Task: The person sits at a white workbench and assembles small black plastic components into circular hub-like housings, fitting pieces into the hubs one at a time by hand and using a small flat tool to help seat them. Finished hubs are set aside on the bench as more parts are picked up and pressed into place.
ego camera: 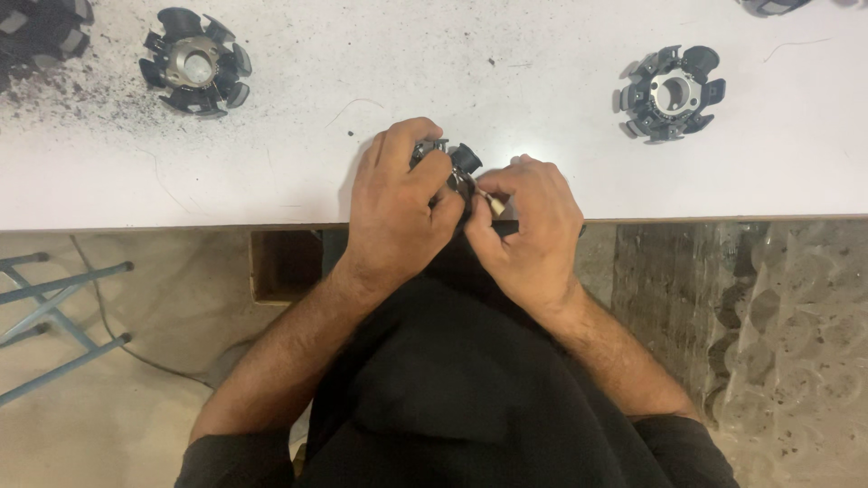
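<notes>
Black-clothed torso (452, 389) nearest, forearms reaching to white table (362, 181) edge. Left hand (393, 203) curled over small black toothed core (452, 163) at table's near edge; right hand (529, 226) pinching pale bit against it. Two similar cores rest apart: far left (194, 61), far right (671, 93). Dark grit near left one. Concrete floor, blue metal frame (54, 316) lower left. Brown box opening (285, 264) under table; contents cannot tell.

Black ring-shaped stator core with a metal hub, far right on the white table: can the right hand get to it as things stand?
Probably yes, once freed. The right hand and left hand are both closed on a small black part at the table edge. The stator core lies apart, with bare white table between.
</notes>
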Demonstrator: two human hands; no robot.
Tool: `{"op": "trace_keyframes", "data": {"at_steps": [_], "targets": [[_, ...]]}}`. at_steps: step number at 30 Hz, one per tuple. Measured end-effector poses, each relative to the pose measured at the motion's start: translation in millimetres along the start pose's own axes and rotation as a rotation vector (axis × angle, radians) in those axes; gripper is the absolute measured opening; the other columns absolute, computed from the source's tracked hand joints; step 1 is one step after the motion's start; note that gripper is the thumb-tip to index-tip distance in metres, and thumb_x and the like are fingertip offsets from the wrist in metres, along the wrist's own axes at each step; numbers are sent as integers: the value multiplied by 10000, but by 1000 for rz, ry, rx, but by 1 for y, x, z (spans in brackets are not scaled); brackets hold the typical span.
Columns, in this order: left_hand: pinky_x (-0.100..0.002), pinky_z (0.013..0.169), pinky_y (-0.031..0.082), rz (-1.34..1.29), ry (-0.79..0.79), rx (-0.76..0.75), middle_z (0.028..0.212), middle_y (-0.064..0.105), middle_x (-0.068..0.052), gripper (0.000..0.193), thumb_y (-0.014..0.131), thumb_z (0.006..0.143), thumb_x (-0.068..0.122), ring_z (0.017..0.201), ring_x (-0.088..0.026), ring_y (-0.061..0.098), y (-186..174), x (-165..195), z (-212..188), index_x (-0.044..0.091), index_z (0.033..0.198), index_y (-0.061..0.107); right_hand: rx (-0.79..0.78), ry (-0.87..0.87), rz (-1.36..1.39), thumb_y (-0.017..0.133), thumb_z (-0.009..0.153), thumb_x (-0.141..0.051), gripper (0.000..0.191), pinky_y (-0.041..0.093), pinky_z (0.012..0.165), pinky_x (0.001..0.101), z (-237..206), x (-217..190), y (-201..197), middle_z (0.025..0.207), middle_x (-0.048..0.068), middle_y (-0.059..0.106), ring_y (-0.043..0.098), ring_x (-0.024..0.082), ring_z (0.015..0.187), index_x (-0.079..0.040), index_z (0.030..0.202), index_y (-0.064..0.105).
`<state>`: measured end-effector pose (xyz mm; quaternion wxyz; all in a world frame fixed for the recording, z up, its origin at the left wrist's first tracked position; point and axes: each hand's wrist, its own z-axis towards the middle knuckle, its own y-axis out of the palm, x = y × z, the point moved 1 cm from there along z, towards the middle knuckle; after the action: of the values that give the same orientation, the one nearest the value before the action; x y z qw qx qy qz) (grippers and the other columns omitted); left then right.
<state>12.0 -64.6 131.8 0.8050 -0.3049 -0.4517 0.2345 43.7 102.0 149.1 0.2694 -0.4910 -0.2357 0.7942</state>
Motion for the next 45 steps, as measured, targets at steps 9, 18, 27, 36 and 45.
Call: {"op": "trace_keyframes", "data": {"at_steps": [9,18,27,36,45], "targets": [[-468,956,492,-29,16,42,1291,564,-136,159,714,807,4,1099,-307,589,2,-9,-10,25,954,657,-7,-175,-15,791,876,71,302,566,999,453,5,-6,2,1070,106,685,677,330,1053,-45,1094,618],[-447,1007,542,-139,-11,97,1349,555,-168,206,701,863,11,1210,-363,605,-30,0,-4,9,1056,632,-11,-181,-64,788,871,52,276,559,1040,475,1,-19,0,1056,102,682,691,326,1028,-37,1082,634],[-459,794,539,-13,-5,-336,1002,674,-99,257,695,899,136,914,-314,657,-58,-4,39,69,1145,728,112,48,116,741,947,22,191,569,962,400,-4,-13,-2,989,142,675,683,278,868,-18,1089,621],[-424,686,541,177,230,-417,1036,637,-112,125,688,879,70,891,-295,650,-53,27,62,32,997,701,117,-12,68,738,932,35,197,569,1003,438,-5,-6,-23,951,119,674,662,300,854,-33,1065,609],[-425,865,512,185,389,-305,1269,613,-147,144,729,815,73,1199,-291,593,-61,49,55,18,935,670,140,-16,60,754,906,33,213,548,860,422,-6,-1,-43,941,112,668,656,322,873,-46,1041,609]]}}
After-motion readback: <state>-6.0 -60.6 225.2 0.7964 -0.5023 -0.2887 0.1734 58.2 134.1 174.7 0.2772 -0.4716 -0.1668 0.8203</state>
